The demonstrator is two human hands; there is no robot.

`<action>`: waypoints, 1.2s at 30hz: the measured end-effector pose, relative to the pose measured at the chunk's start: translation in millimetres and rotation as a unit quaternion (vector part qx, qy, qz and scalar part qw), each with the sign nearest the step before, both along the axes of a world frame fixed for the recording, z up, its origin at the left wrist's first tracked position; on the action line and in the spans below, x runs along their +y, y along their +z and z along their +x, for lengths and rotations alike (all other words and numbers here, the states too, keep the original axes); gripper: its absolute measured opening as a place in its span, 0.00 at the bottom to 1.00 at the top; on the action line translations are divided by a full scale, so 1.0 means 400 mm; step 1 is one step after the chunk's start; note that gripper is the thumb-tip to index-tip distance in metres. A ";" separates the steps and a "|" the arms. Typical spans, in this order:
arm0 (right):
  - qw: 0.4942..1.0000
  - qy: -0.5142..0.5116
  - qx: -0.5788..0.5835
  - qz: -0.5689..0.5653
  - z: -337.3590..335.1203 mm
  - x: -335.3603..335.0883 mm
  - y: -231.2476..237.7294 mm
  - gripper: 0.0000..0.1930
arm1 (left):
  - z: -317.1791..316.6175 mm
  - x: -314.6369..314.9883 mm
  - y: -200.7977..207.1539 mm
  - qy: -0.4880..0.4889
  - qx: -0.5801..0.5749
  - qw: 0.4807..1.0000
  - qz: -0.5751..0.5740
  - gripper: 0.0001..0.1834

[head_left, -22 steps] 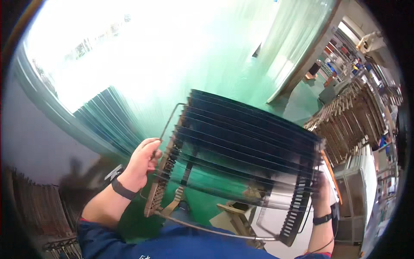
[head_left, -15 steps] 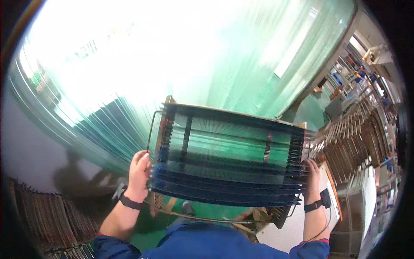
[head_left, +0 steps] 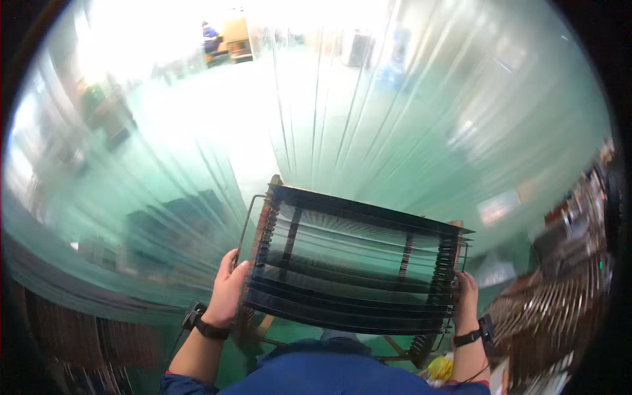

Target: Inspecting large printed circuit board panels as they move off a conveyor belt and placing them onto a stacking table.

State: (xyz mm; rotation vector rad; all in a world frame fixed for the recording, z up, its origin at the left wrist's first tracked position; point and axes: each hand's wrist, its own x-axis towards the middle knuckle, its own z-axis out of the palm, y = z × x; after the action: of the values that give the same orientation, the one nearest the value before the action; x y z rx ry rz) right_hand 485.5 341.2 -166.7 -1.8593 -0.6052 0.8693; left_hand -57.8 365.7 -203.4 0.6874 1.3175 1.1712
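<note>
I carry a slotted rack point(head_left: 265, 224) in front of my body, tilted down to the right. Thin dark panels point(head_left: 349, 306) lie across it one above another, their ends set in the comb-like slots at both sides. My left hand point(head_left: 229, 286) is closed around the metal side handle point(head_left: 247, 224) at the rack's left. At the right side my right hand point(head_left: 467, 296) is closed on the other handle, its fingers partly hidden by the rack. A dark band with a small device sits on each wrist.
A clear plastic strip curtain point(head_left: 316, 138) hangs just ahead, blurred. Beyond it a person in blue point(head_left: 210, 38) is near a tan box-like unit point(head_left: 237, 36). More racks stand close at the lower left point(head_left: 99, 342) and lower right point(head_left: 553, 296). A yellow item point(head_left: 440, 368) lies by my right forearm.
My view has swung right to face the strip curtain, and the area behind it shows now. Both hands keep hold of the rack, which sits slightly lower in view.
</note>
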 end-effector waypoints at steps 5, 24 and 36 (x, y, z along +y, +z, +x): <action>0.993 0.084 0.080 0.031 -0.005 0.166 0.021 0.15 | -0.040 0.071 0.123 0.063 0.079 0.994 -0.037 0.27; 0.995 -0.018 0.087 0.052 -0.076 -0.333 0.092 0.14 | -0.038 0.015 0.239 -0.078 0.179 0.976 0.099 0.38; 0.990 0.124 -0.031 0.053 -0.054 -0.171 -0.038 0.15 | -0.139 0.088 0.265 -0.128 0.281 0.937 0.161 0.43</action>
State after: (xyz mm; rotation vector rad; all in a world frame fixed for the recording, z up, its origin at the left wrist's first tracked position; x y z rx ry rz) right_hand 463.9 272.7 -182.1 -1.7446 -0.9186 0.9218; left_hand -113.5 401.0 -97.5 1.4733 1.4517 1.0198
